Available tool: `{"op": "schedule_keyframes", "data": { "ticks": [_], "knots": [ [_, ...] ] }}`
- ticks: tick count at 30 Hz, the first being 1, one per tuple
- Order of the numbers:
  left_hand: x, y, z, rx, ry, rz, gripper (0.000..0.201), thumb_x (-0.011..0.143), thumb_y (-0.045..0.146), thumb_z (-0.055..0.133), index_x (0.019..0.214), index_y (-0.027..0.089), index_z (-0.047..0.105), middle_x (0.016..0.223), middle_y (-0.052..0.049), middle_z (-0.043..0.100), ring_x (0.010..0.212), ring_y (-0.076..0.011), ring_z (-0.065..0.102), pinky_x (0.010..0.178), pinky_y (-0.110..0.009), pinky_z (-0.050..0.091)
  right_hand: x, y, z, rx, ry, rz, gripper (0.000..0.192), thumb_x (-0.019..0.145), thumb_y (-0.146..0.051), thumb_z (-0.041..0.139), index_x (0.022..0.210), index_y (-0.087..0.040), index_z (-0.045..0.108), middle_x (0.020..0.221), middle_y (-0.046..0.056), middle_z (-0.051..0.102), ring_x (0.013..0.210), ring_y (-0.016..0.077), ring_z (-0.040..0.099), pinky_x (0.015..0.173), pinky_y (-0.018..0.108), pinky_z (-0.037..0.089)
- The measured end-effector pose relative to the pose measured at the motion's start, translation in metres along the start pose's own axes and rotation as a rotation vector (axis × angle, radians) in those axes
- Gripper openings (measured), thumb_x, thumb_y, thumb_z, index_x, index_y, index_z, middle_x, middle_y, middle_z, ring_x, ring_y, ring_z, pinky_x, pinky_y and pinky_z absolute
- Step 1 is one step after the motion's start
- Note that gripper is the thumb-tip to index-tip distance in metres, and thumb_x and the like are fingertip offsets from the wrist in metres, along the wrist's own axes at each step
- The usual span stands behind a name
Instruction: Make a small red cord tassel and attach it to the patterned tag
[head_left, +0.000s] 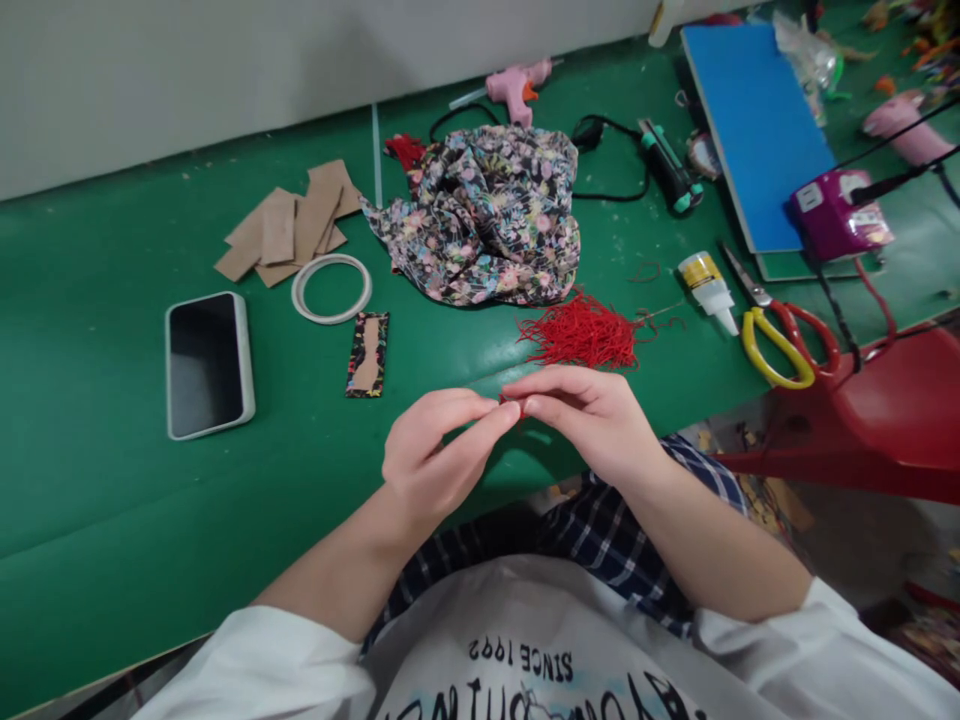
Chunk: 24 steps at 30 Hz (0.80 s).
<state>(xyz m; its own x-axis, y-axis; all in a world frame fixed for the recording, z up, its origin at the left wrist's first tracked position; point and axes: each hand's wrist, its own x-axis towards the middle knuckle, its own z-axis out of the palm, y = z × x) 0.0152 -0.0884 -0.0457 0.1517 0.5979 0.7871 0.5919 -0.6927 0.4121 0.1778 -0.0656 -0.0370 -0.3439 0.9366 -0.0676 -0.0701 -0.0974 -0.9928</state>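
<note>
My left hand (435,455) and my right hand (592,415) meet fingertip to fingertip over the front edge of the green table (97,480). Between the fingertips they pinch a small red piece (512,402), mostly hidden; it looks like red thread. Just beyond my right hand lies a loose bundle of red threads (585,335). A crumpled floral cloth (487,215) sits further back at the middle.
A phone (208,363), a white ring (331,288), cardboard pieces (292,225) and a cloth-covered strip (367,354) lie to the left. To the right are a glue bottle (709,290), scissors (780,330), a blue board (757,130), a purple device (836,215). A pink glue gun (517,88) lies at the back.
</note>
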Motion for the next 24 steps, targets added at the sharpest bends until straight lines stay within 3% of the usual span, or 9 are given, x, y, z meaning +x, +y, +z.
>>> {"op": "schedule_keyframes", "data": {
  "ticks": [5, 10, 20, 24],
  "knots": [
    [-0.007, 0.000, -0.005, -0.055, -0.060, -0.009, 0.025, 0.071, 0.005, 0.066, 0.093, 0.018, 0.065, 0.088, -0.002, 0.066, 0.083, -0.0137, 0.063, 0.074, -0.025, 0.055, -0.003, -0.003, 0.002, 0.047, -0.034, 0.001, 0.013, 0.073, -0.024, 0.067, 0.086, -0.024, 0.071, 0.084, -0.001, 0.071, 0.079, 0.0112, 0.066, 0.075, 0.023, 0.054],
    [-0.013, 0.000, -0.007, -0.082, -0.025, -0.040, 0.030, 0.074, 0.006, 0.064, 0.100, 0.021, 0.064, 0.094, -0.002, 0.067, 0.086, -0.0150, 0.063, 0.075, -0.027, 0.055, -0.007, -0.009, 0.005, 0.106, -0.047, -0.008, 0.015, 0.073, -0.022, 0.067, 0.087, -0.026, 0.071, 0.085, -0.001, 0.070, 0.081, 0.0117, 0.065, 0.077, 0.025, 0.054],
    [-0.014, -0.003, -0.010, -0.061, -0.047, 0.009, 0.015, 0.076, 0.011, 0.064, 0.089, 0.018, 0.063, 0.091, -0.001, 0.066, 0.087, -0.0137, 0.063, 0.074, -0.026, 0.054, -0.007, -0.012, 0.005, 0.073, -0.067, -0.034, 0.017, 0.072, -0.021, 0.068, 0.089, -0.027, 0.070, 0.084, -0.002, 0.068, 0.079, 0.0102, 0.063, 0.074, 0.024, 0.053],
    [-0.013, -0.004, -0.007, -0.051, 0.005, 0.036, 0.009, 0.077, 0.011, 0.062, 0.083, 0.018, 0.062, 0.089, -0.001, 0.066, 0.084, -0.0138, 0.064, 0.071, -0.027, 0.054, -0.007, -0.012, 0.002, -0.002, -0.063, -0.055, 0.015, 0.075, -0.023, 0.066, 0.089, -0.026, 0.070, 0.084, 0.000, 0.067, 0.079, 0.0109, 0.061, 0.073, 0.024, 0.052]
  ]
}}
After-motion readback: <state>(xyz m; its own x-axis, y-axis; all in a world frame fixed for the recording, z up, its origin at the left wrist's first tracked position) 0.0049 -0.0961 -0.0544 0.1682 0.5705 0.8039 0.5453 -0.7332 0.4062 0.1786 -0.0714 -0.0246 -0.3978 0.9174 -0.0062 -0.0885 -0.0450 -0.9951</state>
